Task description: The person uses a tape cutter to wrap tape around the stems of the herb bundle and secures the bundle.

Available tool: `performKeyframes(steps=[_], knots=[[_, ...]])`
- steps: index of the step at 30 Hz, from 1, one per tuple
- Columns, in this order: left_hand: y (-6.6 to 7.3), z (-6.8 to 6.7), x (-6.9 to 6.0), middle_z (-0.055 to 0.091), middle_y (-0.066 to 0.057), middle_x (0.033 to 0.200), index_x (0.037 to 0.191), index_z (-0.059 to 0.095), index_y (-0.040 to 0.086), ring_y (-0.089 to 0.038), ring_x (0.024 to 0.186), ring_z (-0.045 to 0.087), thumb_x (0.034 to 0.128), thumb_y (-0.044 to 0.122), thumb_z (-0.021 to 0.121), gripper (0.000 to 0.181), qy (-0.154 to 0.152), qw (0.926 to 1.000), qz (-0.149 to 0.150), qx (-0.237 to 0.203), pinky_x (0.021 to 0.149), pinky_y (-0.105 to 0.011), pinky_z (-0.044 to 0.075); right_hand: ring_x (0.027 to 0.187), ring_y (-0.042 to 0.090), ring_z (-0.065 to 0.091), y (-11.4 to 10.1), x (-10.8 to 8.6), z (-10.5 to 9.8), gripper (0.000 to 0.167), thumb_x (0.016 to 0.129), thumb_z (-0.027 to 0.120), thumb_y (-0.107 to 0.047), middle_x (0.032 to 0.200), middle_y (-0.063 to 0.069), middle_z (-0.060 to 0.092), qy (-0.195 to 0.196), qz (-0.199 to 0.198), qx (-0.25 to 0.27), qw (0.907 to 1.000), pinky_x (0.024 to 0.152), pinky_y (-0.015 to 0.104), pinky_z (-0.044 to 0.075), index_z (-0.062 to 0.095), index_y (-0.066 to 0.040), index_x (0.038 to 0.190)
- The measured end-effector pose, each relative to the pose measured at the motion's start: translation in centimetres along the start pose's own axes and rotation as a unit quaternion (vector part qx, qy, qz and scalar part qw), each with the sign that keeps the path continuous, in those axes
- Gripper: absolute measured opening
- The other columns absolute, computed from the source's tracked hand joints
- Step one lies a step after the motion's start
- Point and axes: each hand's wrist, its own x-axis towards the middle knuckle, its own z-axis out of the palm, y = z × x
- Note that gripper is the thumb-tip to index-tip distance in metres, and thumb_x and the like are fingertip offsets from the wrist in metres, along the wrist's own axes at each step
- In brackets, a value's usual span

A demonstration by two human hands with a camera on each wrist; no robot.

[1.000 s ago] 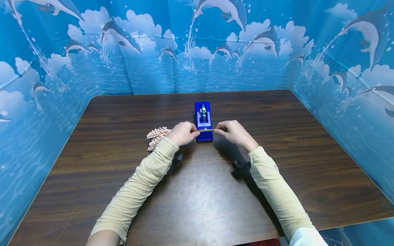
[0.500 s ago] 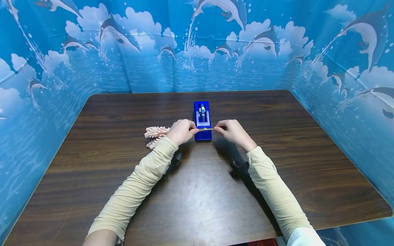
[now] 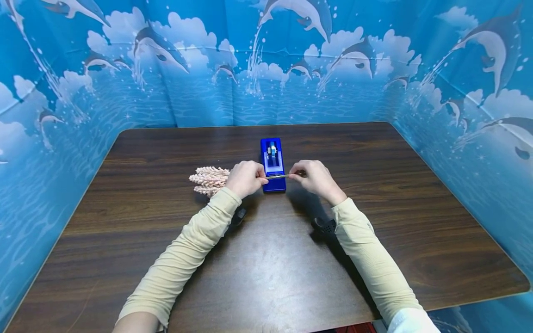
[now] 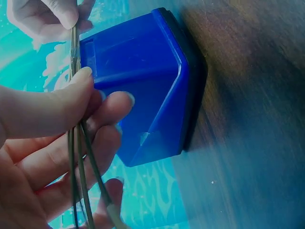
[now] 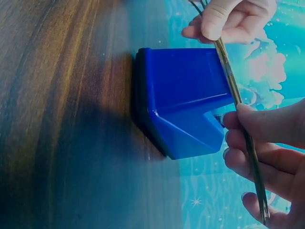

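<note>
A bunch of pale pink artificial flower sprigs (image 3: 210,178) lies beyond my left forearm in the head view, its heads pointing left. My left hand (image 3: 244,179) pinches its thin stems (image 4: 75,52) between thumb and fingers; below that grip the stems spread apart. My right hand (image 3: 312,178) pinches the bundled lower end of the stems (image 5: 252,157). Between the two hands the stems run straight, with a shiny patch that looks like clear tape. They cross just over the front part of a blue tape dispenser (image 3: 275,185), whose roll sits toward the back.
The dark wood table (image 3: 266,259) reaches forward to a blue dolphin-print curtain (image 3: 250,92). Black wrist cameras, such as the right one (image 3: 325,225), hang under both sleeves.
The flower heads have turned and shifted slightly left, their sprigs now closer together. Both hands keep nearly the same place, still pinching the stems over the dispenser.
</note>
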Motion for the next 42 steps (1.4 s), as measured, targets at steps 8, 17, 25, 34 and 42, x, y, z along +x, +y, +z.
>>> performKeyframes(steps=[8,17,25,34,42], knots=[[-0.3,0.5,0.1,0.068,-0.004,0.074,0.071,0.060,0.011,-0.026,0.074,0.064,0.0795,0.016,0.076,0.019,0.004,0.9999,0.010,0.006,0.069,-0.042,0.050,0.072,0.018,0.064,-0.2,0.0,0.0,0.005,0.084,0.074,-0.014,0.079,0.003,0.070,-0.003,0.015,0.000,0.9999,0.068,0.038,0.049,0.070,-0.011,0.082],[-0.2,0.2,0.2,0.056,0.000,0.070,0.082,0.061,0.009,-0.017,0.065,0.052,0.0909,0.034,0.066,0.027,-0.093,0.9955,0.000,-0.017,0.059,-0.028,0.038,0.071,0.015,0.056,0.7,0.0,-0.1,0.012,0.093,0.064,-0.018,0.079,0.005,0.065,-0.074,0.036,0.075,0.9938,0.068,0.030,0.045,0.064,-0.006,0.089],[-0.2,0.3,0.3,0.067,-0.005,0.077,0.080,0.066,0.008,-0.023,0.078,0.063,0.1017,0.025,0.045,0.035,-0.103,0.9946,0.007,0.007,0.078,-0.038,0.049,0.067,0.014,0.057,1.3,0.1,-0.4,0.031,0.102,0.048,-0.021,0.073,0.008,0.064,-0.133,0.037,0.089,0.9864,0.067,0.030,0.046,0.069,-0.001,0.093],[0.1,0.1,0.3,0.056,0.000,0.068,0.076,0.063,0.009,-0.019,0.067,0.054,0.0984,0.024,0.054,0.029,-0.080,0.9966,0.009,0.018,0.068,-0.033,0.044,0.063,0.010,0.057,1.4,0.2,-0.3,0.027,0.099,0.054,-0.021,0.070,0.003,0.065,-0.129,0.035,0.086,0.9873,0.063,0.027,0.046,0.070,-0.002,0.088],[0.0,0.4,0.1,0.064,-0.006,0.072,0.076,0.064,0.008,-0.023,0.070,0.058,0.0943,0.024,0.061,0.024,-0.042,0.9980,0.028,0.038,0.071,-0.040,0.048,0.061,0.010,0.057,1.4,0.1,-0.4,0.019,0.096,0.060,-0.018,0.071,0.009,0.068,-0.105,0.029,0.088,0.9902,0.060,0.026,0.046,0.071,-0.004,0.088]])
